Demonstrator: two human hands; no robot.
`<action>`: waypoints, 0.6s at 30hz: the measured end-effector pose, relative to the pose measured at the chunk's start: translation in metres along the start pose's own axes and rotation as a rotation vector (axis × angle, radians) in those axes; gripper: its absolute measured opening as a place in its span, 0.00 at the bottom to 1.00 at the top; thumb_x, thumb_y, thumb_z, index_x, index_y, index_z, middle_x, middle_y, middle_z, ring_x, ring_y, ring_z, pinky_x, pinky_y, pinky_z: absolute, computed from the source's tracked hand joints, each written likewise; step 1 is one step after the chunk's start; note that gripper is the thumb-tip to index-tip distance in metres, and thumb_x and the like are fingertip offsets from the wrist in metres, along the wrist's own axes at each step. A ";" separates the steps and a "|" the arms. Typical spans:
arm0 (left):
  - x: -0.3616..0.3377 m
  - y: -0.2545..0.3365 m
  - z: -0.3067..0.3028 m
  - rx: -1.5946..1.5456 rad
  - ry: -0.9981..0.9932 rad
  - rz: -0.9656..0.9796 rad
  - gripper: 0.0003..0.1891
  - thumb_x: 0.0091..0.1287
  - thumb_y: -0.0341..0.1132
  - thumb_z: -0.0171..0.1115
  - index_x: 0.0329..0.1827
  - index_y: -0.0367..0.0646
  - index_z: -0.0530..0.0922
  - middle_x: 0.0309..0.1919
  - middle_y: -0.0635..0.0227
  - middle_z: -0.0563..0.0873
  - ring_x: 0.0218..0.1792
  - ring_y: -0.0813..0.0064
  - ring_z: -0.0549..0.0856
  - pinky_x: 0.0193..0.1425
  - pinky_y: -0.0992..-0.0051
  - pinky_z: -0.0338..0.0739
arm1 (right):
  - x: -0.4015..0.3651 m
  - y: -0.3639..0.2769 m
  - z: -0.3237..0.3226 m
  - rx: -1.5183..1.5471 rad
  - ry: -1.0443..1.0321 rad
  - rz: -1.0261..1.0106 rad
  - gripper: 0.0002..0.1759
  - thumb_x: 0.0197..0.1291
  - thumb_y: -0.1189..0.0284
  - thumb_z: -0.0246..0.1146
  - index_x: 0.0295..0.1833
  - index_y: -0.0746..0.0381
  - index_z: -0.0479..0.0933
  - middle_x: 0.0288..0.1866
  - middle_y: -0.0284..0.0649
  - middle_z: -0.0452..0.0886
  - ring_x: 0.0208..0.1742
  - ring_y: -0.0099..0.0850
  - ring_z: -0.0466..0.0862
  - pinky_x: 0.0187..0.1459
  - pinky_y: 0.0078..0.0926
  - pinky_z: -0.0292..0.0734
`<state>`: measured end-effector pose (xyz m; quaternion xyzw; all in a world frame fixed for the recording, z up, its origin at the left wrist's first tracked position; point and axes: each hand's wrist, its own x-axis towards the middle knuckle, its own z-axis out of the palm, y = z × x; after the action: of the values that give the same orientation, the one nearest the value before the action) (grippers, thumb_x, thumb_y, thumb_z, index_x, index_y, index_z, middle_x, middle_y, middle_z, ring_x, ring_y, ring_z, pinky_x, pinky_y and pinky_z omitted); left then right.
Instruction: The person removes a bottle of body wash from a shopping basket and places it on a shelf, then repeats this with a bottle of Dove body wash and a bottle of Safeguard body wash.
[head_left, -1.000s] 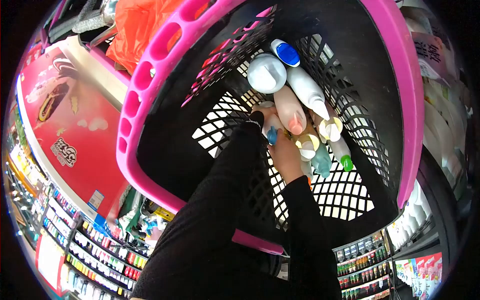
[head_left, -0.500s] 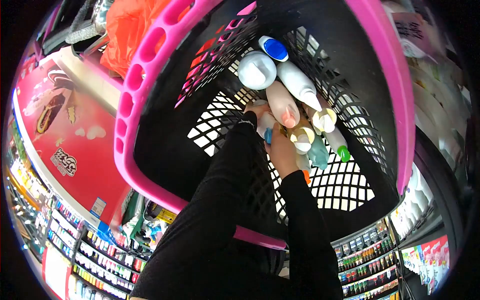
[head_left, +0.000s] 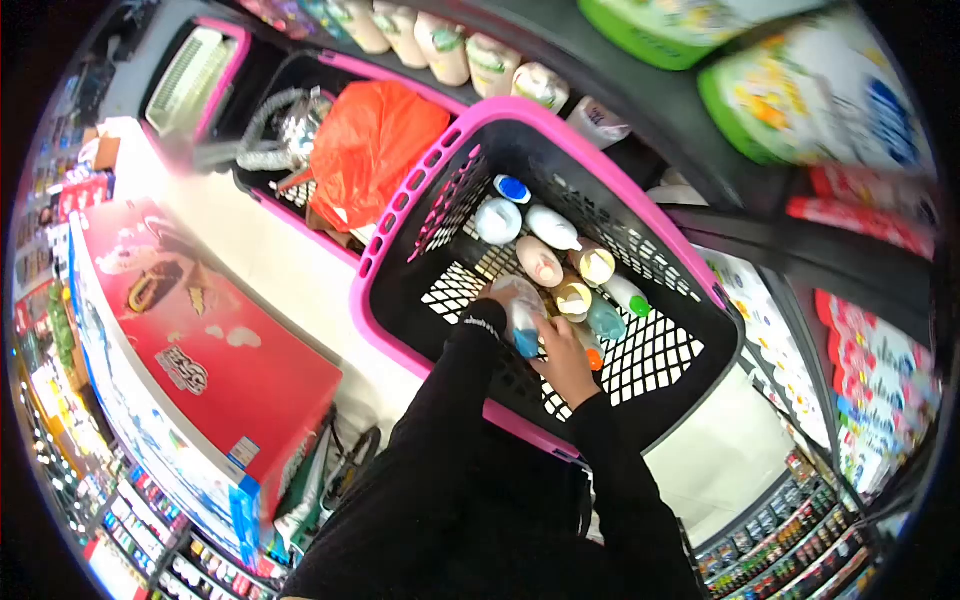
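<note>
Where two black-sleeved arms reach down over the near rim of the basket (head_left: 420, 270), a bottle (head_left: 518, 312) with a blue cap is held low inside it, just above the mesh floor and at the near end of a cluster of other bottles (head_left: 541, 262). The left hand (head_left: 497, 297) is wrapped around the bottle's body with the fingers closed on it. The right hand (head_left: 565, 360) is laid against the cap end, and it cannot be told whether it is gripping or only steadying.

The bottle is judged to be light to middling in weight. It looks to be made of smooth plastic that would give a little under pressure and could slip from a loose hold, and it is unlikely to break. It is best taken around the middle of the body, where the left hand sits, rather than by the narrow cap.

The other bottles are packed against one another toward the far side of the basket, and the nearest of them lies just beside the held bottle. Bare mesh floor is left open at the basket's left side and at its right near corner. The pink rim stands high all round, so anything moved must be lifted over it. An orange bag (head_left: 365, 150) is seen beyond the basket's far left corner, a dark shelf (head_left: 640, 100) hangs over its far rim, and a red box (head_left: 190, 340) stands well to its left.
</note>
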<state>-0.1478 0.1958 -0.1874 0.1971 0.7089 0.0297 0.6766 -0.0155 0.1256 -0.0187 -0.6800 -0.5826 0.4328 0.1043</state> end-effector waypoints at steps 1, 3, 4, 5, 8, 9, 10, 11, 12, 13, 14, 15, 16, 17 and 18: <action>-0.014 0.000 -0.002 -0.144 -0.047 -0.006 0.26 0.54 0.44 0.62 0.52 0.37 0.71 0.38 0.56 0.81 0.36 0.67 0.82 0.42 0.68 0.77 | -0.009 -0.002 -0.005 0.005 0.039 -0.005 0.39 0.37 0.74 0.69 0.60 0.56 0.62 0.49 0.48 0.68 0.49 0.47 0.72 0.44 0.39 0.71; 0.102 -0.076 -0.014 0.073 -0.212 0.043 0.33 0.49 0.42 0.67 0.57 0.35 0.67 0.45 0.51 0.78 0.40 0.60 0.81 0.41 0.66 0.78 | -0.024 -0.002 -0.013 0.062 0.082 -0.109 0.43 0.35 0.73 0.70 0.62 0.55 0.61 0.55 0.50 0.66 0.56 0.47 0.68 0.53 0.39 0.67; 0.014 -0.030 -0.013 -0.065 -0.251 0.082 0.32 0.48 0.40 0.68 0.55 0.33 0.67 0.43 0.53 0.79 0.38 0.60 0.81 0.39 0.67 0.78 | -0.030 0.002 -0.013 0.084 0.059 -0.129 0.45 0.34 0.71 0.71 0.63 0.55 0.60 0.60 0.49 0.63 0.61 0.46 0.65 0.59 0.38 0.62; -0.006 -0.027 -0.013 -0.217 -0.324 0.117 0.27 0.51 0.37 0.65 0.52 0.33 0.69 0.40 0.53 0.80 0.36 0.62 0.82 0.38 0.67 0.79 | -0.038 0.000 -0.017 0.100 0.083 -0.179 0.43 0.35 0.71 0.71 0.62 0.55 0.61 0.61 0.46 0.64 0.61 0.45 0.65 0.59 0.38 0.62; -0.120 0.018 -0.017 -0.385 -0.596 -0.059 0.17 0.59 0.33 0.55 0.50 0.34 0.70 0.36 0.55 0.81 0.32 0.63 0.83 0.36 0.67 0.80 | -0.060 -0.011 -0.033 0.101 0.207 -0.231 0.39 0.35 0.72 0.70 0.58 0.57 0.64 0.61 0.45 0.64 0.62 0.44 0.64 0.61 0.38 0.59; -0.138 0.021 -0.019 -0.354 -0.722 -0.004 0.16 0.61 0.33 0.52 0.50 0.36 0.70 0.39 0.57 0.81 0.37 0.64 0.83 0.41 0.68 0.79 | -0.067 -0.016 -0.036 0.107 0.232 -0.235 0.39 0.35 0.72 0.70 0.58 0.57 0.64 0.61 0.45 0.64 0.62 0.44 0.64 0.61 0.38 0.59; -0.154 0.031 -0.019 -0.331 -0.723 0.009 0.16 0.61 0.33 0.52 0.50 0.36 0.70 0.39 0.57 0.81 0.37 0.64 0.83 0.41 0.68 0.79 | -0.072 -0.019 -0.040 0.070 0.289 -0.309 0.38 0.35 0.71 0.70 0.57 0.57 0.65 0.61 0.44 0.64 0.62 0.43 0.64 0.62 0.39 0.59; -0.174 0.029 -0.016 -0.347 -0.757 0.000 0.16 0.62 0.34 0.52 0.50 0.36 0.70 0.39 0.57 0.81 0.37 0.65 0.82 0.42 0.69 0.79 | -0.077 -0.023 -0.046 0.032 0.348 -0.383 0.36 0.35 0.71 0.69 0.56 0.57 0.67 0.61 0.44 0.64 0.62 0.43 0.64 0.62 0.39 0.59; -0.193 0.029 -0.020 -0.360 -0.791 -0.009 0.16 0.62 0.34 0.51 0.51 0.36 0.70 0.40 0.58 0.81 0.38 0.65 0.82 0.42 0.69 0.79 | -0.083 -0.026 -0.055 0.025 0.353 -0.442 0.34 0.36 0.70 0.69 0.55 0.58 0.68 0.61 0.43 0.65 0.63 0.41 0.64 0.62 0.40 0.58; -0.208 0.044 -0.013 -0.373 -0.826 -0.021 0.16 0.62 0.34 0.51 0.51 0.36 0.70 0.40 0.58 0.81 0.39 0.65 0.82 0.43 0.69 0.78 | -0.089 -0.032 -0.068 0.029 0.381 -0.446 0.34 0.36 0.70 0.69 0.55 0.58 0.68 0.61 0.43 0.65 0.63 0.41 0.64 0.62 0.40 0.58; -0.224 0.057 -0.006 -0.387 -0.859 -0.036 0.16 0.62 0.35 0.51 0.51 0.37 0.70 0.40 0.58 0.80 0.40 0.65 0.82 0.44 0.69 0.78 | -0.096 -0.039 -0.082 0.017 0.336 -0.497 0.34 0.36 0.70 0.69 0.54 0.59 0.68 0.61 0.42 0.66 0.63 0.40 0.64 0.63 0.39 0.57; -0.241 0.063 -0.001 -0.404 -0.893 -0.051 0.16 0.63 0.35 0.50 0.51 0.37 0.70 0.41 0.58 0.80 0.40 0.66 0.82 0.44 0.69 0.78 | -0.101 -0.046 -0.094 0.002 0.288 -0.549 0.33 0.36 0.70 0.69 0.54 0.60 0.69 0.60 0.42 0.67 0.64 0.40 0.63 0.63 0.39 0.56; -0.256 0.079 0.003 -0.422 -0.928 -0.064 0.16 0.63 0.35 0.50 0.51 0.37 0.70 0.41 0.59 0.80 0.41 0.66 0.81 0.45 0.69 0.78 | -0.104 -0.050 -0.104 -0.014 0.319 -0.579 0.35 0.34 0.68 0.70 0.54 0.60 0.69 0.58 0.41 0.69 0.62 0.39 0.66 0.62 0.36 0.59; -0.278 0.073 -0.007 -0.440 -0.965 -0.075 0.16 0.63 0.35 0.49 0.51 0.37 0.70 0.41 0.59 0.80 0.42 0.66 0.81 0.46 0.69 0.77 | -0.107 -0.055 -0.113 -0.017 0.343 -0.586 0.35 0.34 0.68 0.70 0.54 0.60 0.69 0.58 0.41 0.69 0.62 0.39 0.66 0.62 0.36 0.59; -0.293 0.081 -0.005 -0.457 -1.001 -0.088 0.16 0.64 0.36 0.49 0.51 0.37 0.70 0.42 0.59 0.80 0.43 0.67 0.81 0.46 0.69 0.77 | -0.111 -0.059 -0.123 0.035 0.344 -0.589 0.37 0.32 0.67 0.71 0.54 0.60 0.69 0.58 0.41 0.70 0.61 0.38 0.67 0.61 0.35 0.61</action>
<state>-0.1314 0.1781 0.1157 0.0055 0.2836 0.0572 0.9572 0.0365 0.0899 0.1449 -0.5436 -0.7203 0.2730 0.3334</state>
